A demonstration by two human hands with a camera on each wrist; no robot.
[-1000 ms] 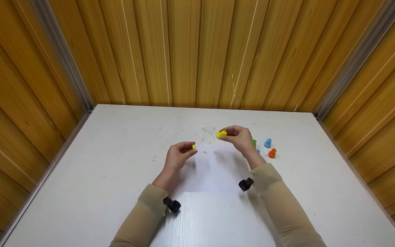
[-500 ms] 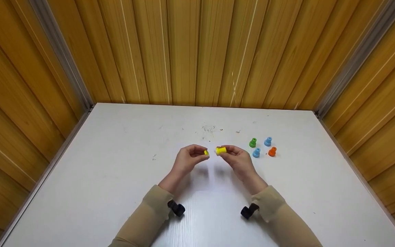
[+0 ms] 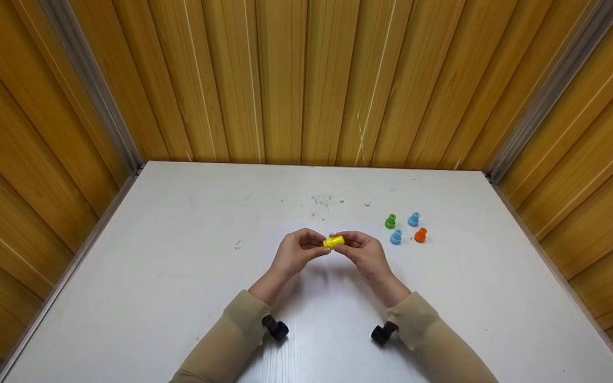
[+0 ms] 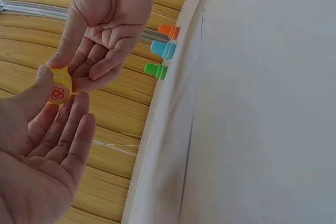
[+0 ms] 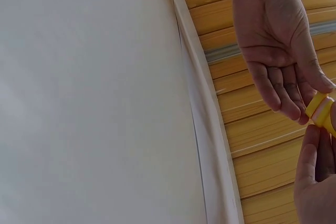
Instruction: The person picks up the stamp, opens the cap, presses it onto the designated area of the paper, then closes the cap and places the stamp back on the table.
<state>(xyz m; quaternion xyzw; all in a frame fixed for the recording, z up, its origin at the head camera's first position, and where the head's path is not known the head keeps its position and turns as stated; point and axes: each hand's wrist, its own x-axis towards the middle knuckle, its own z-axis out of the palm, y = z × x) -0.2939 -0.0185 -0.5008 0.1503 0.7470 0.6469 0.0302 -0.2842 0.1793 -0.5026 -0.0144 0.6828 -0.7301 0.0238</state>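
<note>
In the head view a small yellow toy stamp is held above the table, between both hands. My right hand pinches its body between thumb and fingers. My left hand pinches the yellow cap at the stamp's left end. Cap and body meet in line, with a pale band between them in the right wrist view. A red flower picture on the cap's round end faces the left wrist camera. Fingers of both hands cover parts of the stamp.
To the right on the white table stand a green stamp, two light blue stamps, one at the back and one nearer, and an orange stamp. Wood-patterned panels enclose the table's back and sides.
Both hands have come together over the middle of the table. The right hand has brought the stamp body down and left, and the left hand has moved right, until cap and body meet.
</note>
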